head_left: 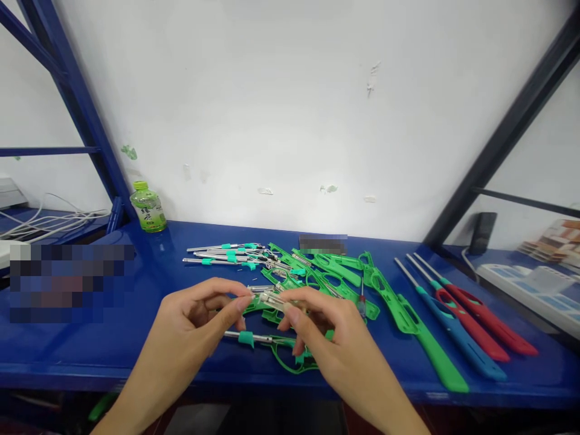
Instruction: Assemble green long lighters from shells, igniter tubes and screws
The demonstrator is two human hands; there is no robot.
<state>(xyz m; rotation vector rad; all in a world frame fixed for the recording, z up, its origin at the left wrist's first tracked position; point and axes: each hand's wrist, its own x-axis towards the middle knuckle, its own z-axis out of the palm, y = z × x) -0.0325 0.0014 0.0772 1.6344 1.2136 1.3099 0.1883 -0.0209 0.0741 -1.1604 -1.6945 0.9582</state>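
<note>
Over the middle of the desk, my right hand (324,326) grips a clear plastic lighter fuel tank (273,301) between thumb and fingers. My left hand (199,317) is closed in a pinch at the tank's left end. A tiny whitish bit shows at its fingertips, too small to name. Just below both hands lies a metal lighter tube with a teal collar (246,338), next to a green casing half partly hidden by my right hand. Behind the hands, green lighter casing halves (335,269) are heaped together with small metal parts.
Several metal tubes with teal collars (226,258) lie at the back left. A screwdriver (361,305) rests among the casings. To the right are a long green casing (430,350), a blue lighter (462,338) and two red lighters (493,320). A green bottle (148,208) stands back left.
</note>
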